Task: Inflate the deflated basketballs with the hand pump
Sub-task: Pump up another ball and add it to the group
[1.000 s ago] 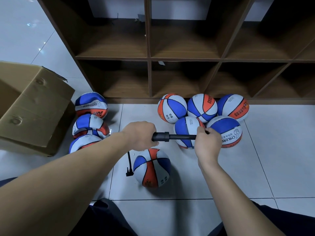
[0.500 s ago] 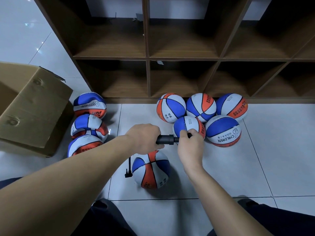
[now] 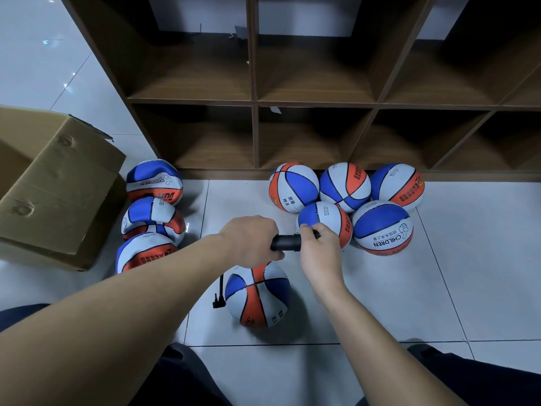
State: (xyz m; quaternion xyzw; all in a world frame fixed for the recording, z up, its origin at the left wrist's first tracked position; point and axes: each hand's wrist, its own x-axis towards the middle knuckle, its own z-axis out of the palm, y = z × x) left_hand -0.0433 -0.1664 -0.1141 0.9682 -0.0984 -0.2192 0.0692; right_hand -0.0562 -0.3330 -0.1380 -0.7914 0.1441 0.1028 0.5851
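Observation:
My left hand (image 3: 251,241) grips the barrel of a black hand pump (image 3: 285,243), held level above the floor. My right hand (image 3: 319,246) grips the pump's handle, pushed in close against the barrel. A thin black hose (image 3: 220,292) hangs from the pump to the red, white and blue basketball (image 3: 259,297) on the tile below my hands. Three flattened, dented basketballs (image 3: 152,216) lie in a column at the left. Several round basketballs (image 3: 380,227) cluster at the right, in front of the shelf.
A wooden cubby shelf (image 3: 254,133) with open compartments stands along the back. An open cardboard box (image 3: 55,189) sits at the left on the white tile floor (image 3: 468,273). My dark-clothed knees show at the bottom edge.
My right hand has pushed the handle leftward into the barrel; the exposed rod seen a second ago is gone. The left hand and the ball have stayed in place.

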